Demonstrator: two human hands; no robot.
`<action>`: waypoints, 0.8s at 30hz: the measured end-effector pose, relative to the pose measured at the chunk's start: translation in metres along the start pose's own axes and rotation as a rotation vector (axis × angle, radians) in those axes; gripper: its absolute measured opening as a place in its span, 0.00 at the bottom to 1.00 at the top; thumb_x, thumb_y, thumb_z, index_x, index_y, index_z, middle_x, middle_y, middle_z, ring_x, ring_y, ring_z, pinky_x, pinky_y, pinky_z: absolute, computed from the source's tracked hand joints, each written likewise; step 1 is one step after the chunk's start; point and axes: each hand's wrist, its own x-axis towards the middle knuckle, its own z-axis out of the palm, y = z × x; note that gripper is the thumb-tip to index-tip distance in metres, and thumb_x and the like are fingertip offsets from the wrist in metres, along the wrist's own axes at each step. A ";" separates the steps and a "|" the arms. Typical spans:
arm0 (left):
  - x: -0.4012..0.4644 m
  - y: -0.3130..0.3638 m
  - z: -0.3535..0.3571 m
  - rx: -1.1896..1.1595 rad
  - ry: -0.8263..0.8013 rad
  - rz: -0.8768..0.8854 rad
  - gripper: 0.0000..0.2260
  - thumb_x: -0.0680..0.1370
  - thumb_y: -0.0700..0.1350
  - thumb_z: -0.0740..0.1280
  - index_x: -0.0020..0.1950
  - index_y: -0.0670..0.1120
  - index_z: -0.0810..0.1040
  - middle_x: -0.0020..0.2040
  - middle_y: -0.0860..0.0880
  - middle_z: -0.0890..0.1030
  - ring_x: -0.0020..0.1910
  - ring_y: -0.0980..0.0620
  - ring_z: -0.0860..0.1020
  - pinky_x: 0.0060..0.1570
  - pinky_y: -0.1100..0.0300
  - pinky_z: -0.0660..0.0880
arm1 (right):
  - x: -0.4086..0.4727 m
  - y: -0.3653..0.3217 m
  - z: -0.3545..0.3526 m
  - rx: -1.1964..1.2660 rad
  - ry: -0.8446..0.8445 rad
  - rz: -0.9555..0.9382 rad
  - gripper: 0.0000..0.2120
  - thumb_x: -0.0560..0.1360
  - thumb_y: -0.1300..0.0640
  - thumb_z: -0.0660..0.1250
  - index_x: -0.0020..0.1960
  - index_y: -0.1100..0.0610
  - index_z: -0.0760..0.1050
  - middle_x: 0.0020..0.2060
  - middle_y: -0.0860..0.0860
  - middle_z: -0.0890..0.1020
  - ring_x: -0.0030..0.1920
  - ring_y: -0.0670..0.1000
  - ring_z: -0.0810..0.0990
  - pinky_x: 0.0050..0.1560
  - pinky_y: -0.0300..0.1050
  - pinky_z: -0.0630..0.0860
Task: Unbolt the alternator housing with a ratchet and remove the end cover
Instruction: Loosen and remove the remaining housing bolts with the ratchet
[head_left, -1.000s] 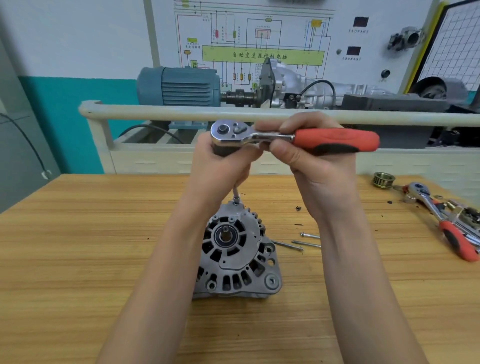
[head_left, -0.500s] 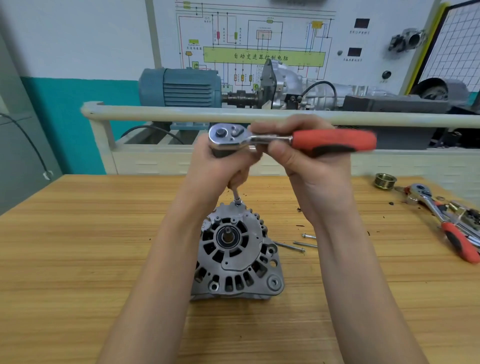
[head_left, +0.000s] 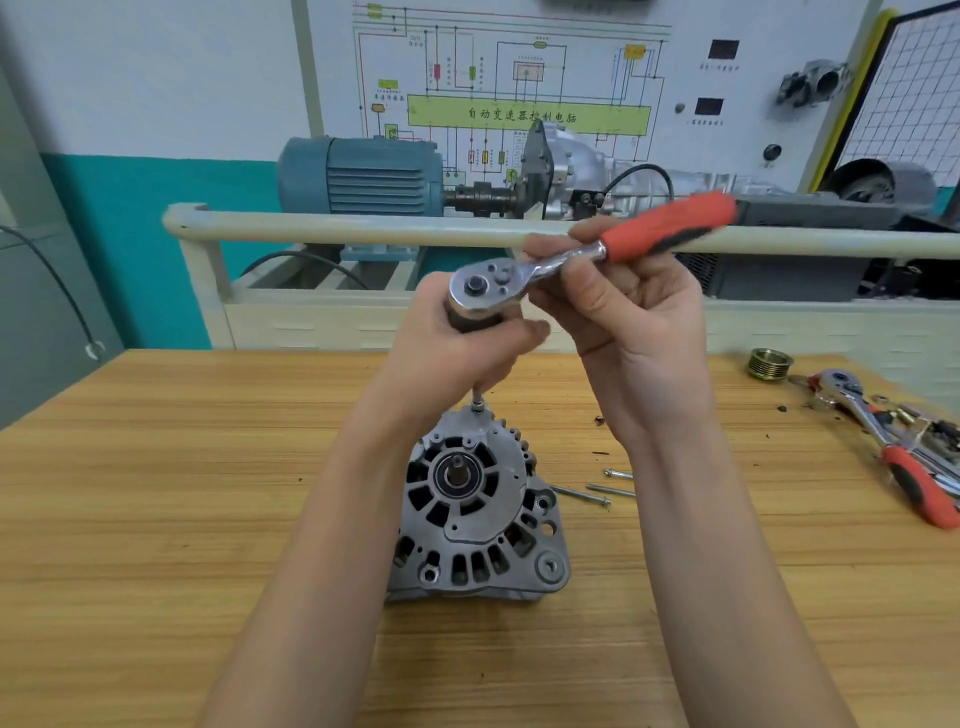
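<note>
A grey alternator (head_left: 475, 512) stands on the wooden bench (head_left: 156, 493) with its vented end cover facing up. A ratchet (head_left: 524, 273) with a red and black handle hangs above its far edge, on a thin extension whose tip sits on a bolt (head_left: 477, 408) at the housing's top. My left hand (head_left: 457, 348) grips the socket and extension just under the ratchet head. My right hand (head_left: 623, 322) pinches the chrome shank beside the handle, which points up to the right.
Three long bolts (head_left: 592, 491) lie on the bench right of the alternator. A grooved pulley (head_left: 770, 364) and a second red-handled ratchet (head_left: 893, 452) with small parts lie at the right edge. A cream rail (head_left: 337, 228) and a blue motor (head_left: 363, 174) stand behind.
The ratchet handle has swung from level to pointing up and away to the right, my right hand turning with it. My left hand stays under the ratchet head.
</note>
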 end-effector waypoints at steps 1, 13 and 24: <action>0.002 0.000 0.001 -0.038 0.063 -0.008 0.10 0.68 0.38 0.69 0.30 0.42 0.69 0.21 0.52 0.65 0.20 0.52 0.61 0.25 0.64 0.61 | 0.000 -0.001 -0.001 -0.033 -0.018 -0.029 0.09 0.67 0.64 0.70 0.46 0.59 0.76 0.41 0.53 0.86 0.44 0.52 0.84 0.47 0.45 0.79; -0.003 0.001 -0.002 0.050 -0.157 -0.006 0.12 0.67 0.45 0.70 0.27 0.45 0.71 0.21 0.51 0.68 0.21 0.49 0.65 0.28 0.61 0.65 | 0.001 -0.001 -0.004 0.009 0.013 0.014 0.14 0.67 0.63 0.69 0.52 0.61 0.73 0.38 0.51 0.86 0.41 0.50 0.85 0.45 0.45 0.80; 0.001 0.002 0.005 -0.069 0.176 -0.026 0.08 0.69 0.37 0.66 0.34 0.34 0.70 0.22 0.45 0.64 0.20 0.51 0.61 0.23 0.63 0.62 | 0.000 0.000 -0.003 -0.126 -0.044 -0.093 0.09 0.64 0.58 0.76 0.43 0.55 0.80 0.42 0.57 0.85 0.46 0.57 0.83 0.50 0.49 0.77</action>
